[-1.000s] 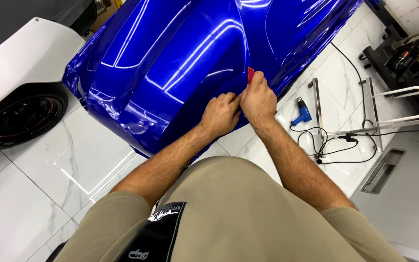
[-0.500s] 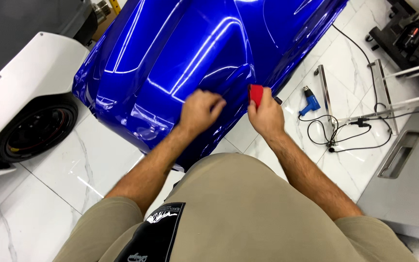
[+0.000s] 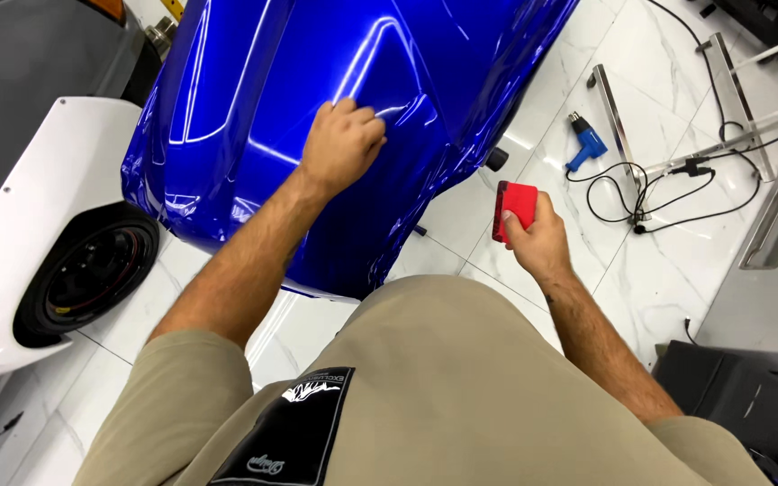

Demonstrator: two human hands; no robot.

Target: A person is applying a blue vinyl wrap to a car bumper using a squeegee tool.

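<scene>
— Where does the blue panel (image 3: 254,117) sit, and what touches it?

— It fills the upper middle of the view, a glossy blue car body part with a raised crease running down it; the left hand (image 3: 342,142) rests on that crease, fingers curled and knuckles up, pressing the surface rather than gripping anything.

— And the other hand?

— The right hand (image 3: 540,241) hangs off the panel, to its right and lower, well apart from the left; it is closed around a small red squeegee (image 3: 515,209), pinched by its lower part so the upper edge stands free.

— How would you judge the handling?

— The gloss looks slick and easily marked, so flat fingers seem wiser than nails; the skin over the panel is probably thin and soft, the body under it stiff; the red block looks light and firm, best held by its back edge.

— Around them?

— A white fender with a black wheel (image 3: 92,274) at left; a blue heat gun (image 3: 584,141) and black cable (image 3: 641,193) on the marble floor (image 3: 659,279) at right.
</scene>
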